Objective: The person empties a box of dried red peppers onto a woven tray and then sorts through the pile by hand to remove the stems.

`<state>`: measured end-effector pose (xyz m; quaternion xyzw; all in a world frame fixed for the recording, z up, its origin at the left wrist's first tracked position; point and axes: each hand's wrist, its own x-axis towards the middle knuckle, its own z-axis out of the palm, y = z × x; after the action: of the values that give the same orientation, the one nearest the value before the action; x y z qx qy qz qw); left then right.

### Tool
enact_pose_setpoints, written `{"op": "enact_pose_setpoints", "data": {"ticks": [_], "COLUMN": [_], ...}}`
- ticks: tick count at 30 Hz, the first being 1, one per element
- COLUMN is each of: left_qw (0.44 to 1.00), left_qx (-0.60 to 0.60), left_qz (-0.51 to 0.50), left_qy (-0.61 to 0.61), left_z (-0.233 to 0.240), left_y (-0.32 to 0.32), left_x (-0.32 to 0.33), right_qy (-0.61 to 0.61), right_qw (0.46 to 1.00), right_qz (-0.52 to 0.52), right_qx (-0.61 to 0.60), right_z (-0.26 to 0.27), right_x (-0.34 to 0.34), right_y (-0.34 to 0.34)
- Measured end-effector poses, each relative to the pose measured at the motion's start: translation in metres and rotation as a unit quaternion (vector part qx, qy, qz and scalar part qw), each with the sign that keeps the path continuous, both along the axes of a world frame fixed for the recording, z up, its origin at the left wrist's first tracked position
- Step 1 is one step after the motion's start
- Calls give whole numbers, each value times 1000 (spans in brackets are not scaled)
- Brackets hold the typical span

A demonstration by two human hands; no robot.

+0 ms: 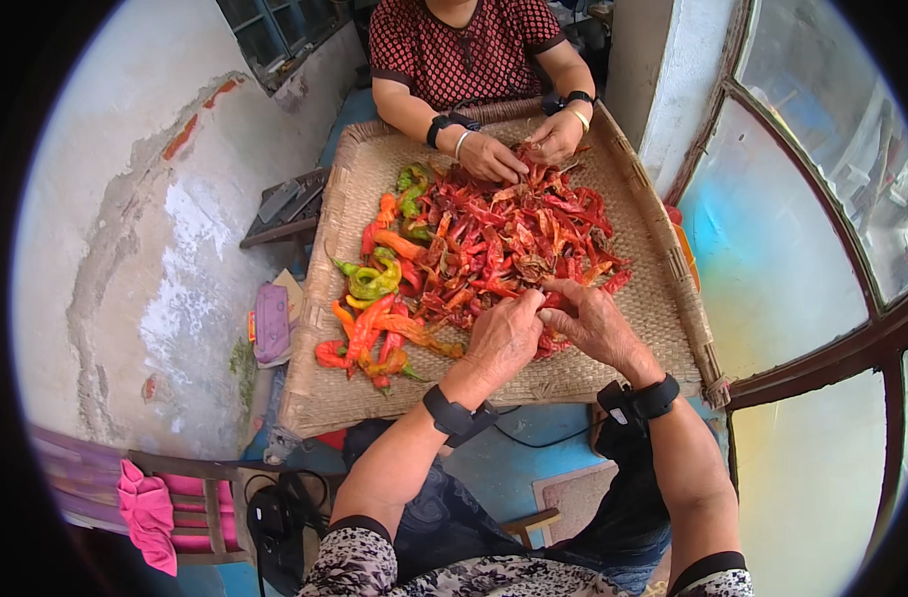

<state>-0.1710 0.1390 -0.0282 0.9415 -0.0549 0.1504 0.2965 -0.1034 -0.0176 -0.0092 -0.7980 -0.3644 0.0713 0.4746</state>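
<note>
A large pile of dried red chili peppers (498, 231) lies on a shallow woven tray (648, 328) before me. My left hand (502, 332) and my right hand (599, 324) meet at the pile's near edge, fingertips almost touching. Between them they pinch a red chili pepper (553, 300), mostly hidden by the fingers. Fresher orange-red peppers (372, 328) lie along the tray's left side, with a curled green pepper (375, 277) among them. Across from me, another person's two hands (491, 157) (558, 138) work at the far edge of the pile.
A raised rim (648, 194) borders the tray. Framed window panes (775, 224) stand close on the right, a peeling wall (125, 261) on the left. A pink cloth (146, 515) hangs on a wooden chair (215, 515) beside a black bag (278, 522). A black cable (551, 445) runs below the tray.
</note>
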Motion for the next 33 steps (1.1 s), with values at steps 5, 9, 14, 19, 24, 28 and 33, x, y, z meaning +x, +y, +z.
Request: {"op": "enact_pose_setpoints", "data": {"ticks": [5, 9, 14, 19, 24, 28, 33], "left_qw": [1000, 995, 973, 960, 973, 979, 987], "left_qx": [-22, -18, 150, 146, 122, 98, 100], "left_qz": [2, 50, 163, 212, 177, 159, 121], "left_qy": [-15, -83, -68, 113, 80, 75, 31], "left_z": [10, 15, 34, 13, -1, 3, -4], "left_y": [7, 21, 59, 84, 84, 68, 67], "left_x": [-1, 1, -2, -2, 5, 13, 15], "right_qy": [38, 54, -23, -45, -219, -196, -153], "right_qw": [997, 997, 998, 991, 890, 828, 865], "right_qz": [-7, -38, -65, -108, -360, -476, -479], "right_qx": [65, 48, 8, 60, 172, 222, 14], "right_z": [-11, -9, -6, -5, -5, -12, -42], "right_x": [2, 5, 6, 15, 57, 89, 96], "right_y": [11, 6, -7, -25, -73, -120, -121]}}
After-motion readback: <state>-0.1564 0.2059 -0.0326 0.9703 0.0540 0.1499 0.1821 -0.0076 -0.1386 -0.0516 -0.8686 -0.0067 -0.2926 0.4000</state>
